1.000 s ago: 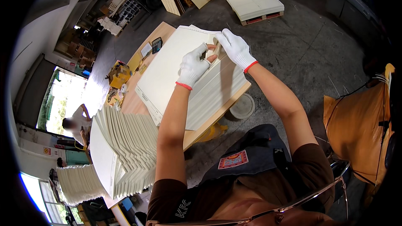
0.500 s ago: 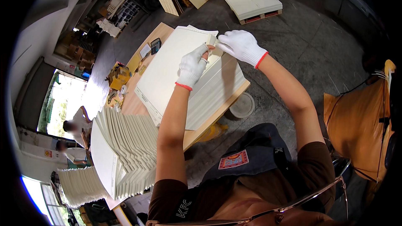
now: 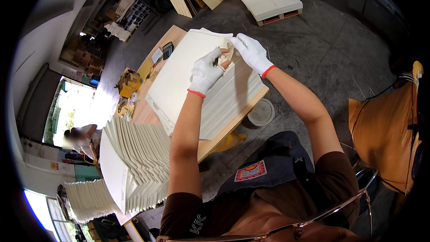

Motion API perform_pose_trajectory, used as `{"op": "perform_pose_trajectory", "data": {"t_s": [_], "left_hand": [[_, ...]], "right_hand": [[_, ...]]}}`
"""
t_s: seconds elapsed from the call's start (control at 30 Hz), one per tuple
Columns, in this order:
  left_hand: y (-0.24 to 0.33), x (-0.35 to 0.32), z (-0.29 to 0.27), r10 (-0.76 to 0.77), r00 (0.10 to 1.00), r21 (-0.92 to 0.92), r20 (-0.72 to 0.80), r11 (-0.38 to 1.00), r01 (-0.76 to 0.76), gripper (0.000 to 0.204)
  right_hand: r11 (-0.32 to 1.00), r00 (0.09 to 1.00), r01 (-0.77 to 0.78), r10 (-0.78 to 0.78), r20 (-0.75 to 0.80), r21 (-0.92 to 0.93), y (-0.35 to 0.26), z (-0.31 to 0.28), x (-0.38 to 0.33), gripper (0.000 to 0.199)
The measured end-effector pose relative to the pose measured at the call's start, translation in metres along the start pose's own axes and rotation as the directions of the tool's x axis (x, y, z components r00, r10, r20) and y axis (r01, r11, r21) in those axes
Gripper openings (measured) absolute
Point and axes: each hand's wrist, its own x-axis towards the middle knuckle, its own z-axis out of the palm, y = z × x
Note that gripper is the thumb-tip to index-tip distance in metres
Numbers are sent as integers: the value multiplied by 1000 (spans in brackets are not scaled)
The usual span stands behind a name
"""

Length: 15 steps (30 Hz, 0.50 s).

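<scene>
A stack of large off-white paper sheets [image 3: 183, 69] lies on a wooden table [image 3: 172, 36], its layered edge facing me. My left hand [image 3: 207, 69], in a white glove with bare fingertips, rests over the right part of the stack. Its thumb and forefinger are spread apart, touching the lifted sheet edges [image 3: 227, 54]. At the far right corner, my right hand [image 3: 251, 54], also gloved in white with a red cuff, has its fingers closed on the raised sheets. The fingertips of that hand are partly hidden by paper.
Nearer left stands a tall wavy stack of folded sheets [image 3: 139, 166]. A calculator [image 3: 168, 50] and a yellow box [image 3: 130, 83] sit along the table's far left side. A lidded bucket [image 3: 261, 112] stands below the right edge; an orange sack [image 3: 380, 139] is at right. People work at far left.
My right hand has shifted slightly left and closer to the corner. My left thumb and forefinger have spread apart, and the sheet edges are curled up more. People at far left have moved.
</scene>
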Motion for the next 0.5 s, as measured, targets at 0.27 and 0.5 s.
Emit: {"op": "perform_pose_trajectory", "data": {"t_s": [0.27, 0.5], "left_hand": [[-3, 1, 3, 36, 999, 4, -8, 999, -36, 37], [4, -12, 7, 260, 959, 273, -114, 936, -222, 48]], "right_hand": [[1000, 1000, 6, -6, -14, -28, -4, -3, -1, 49], [854, 983, -32, 120, 137, -519, -1, -48, -3, 53]]}}
